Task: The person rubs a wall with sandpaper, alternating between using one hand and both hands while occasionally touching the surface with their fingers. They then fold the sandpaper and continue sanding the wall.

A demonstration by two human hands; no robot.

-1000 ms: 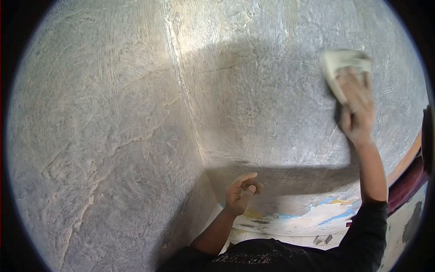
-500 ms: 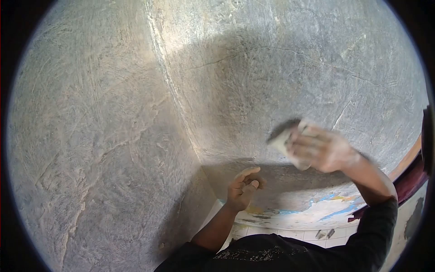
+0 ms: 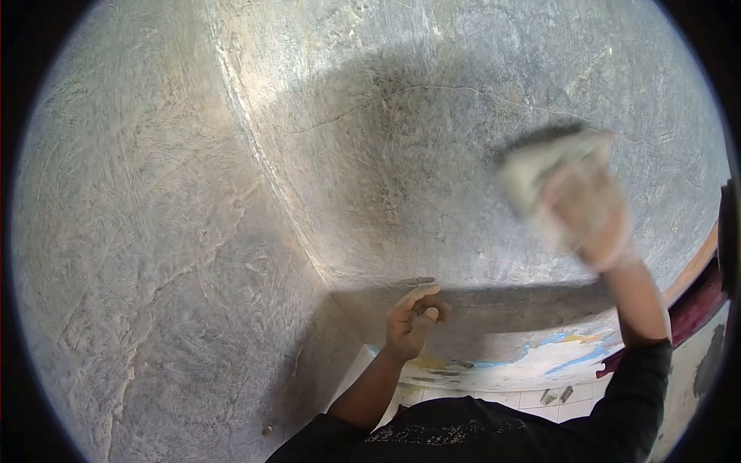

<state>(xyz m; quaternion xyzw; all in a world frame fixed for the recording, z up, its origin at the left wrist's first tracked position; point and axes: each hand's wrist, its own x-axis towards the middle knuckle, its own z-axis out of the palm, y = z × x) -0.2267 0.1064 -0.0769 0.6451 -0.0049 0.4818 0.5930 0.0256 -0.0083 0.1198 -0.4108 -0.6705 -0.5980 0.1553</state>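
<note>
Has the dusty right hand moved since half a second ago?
Yes: the right hand moved up and right, nearer the thin curved crack across the rough grey wall.

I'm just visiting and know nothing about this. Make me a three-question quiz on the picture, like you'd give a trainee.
1. Which hand holds the pale flat piece?
2. True or false: the left hand is pressed flat against the wall.
3. The sleeves are: A) red, B) black, C) white.

Key:
1. The right hand.
2. False; its fingers are curled.
3. B.
</note>
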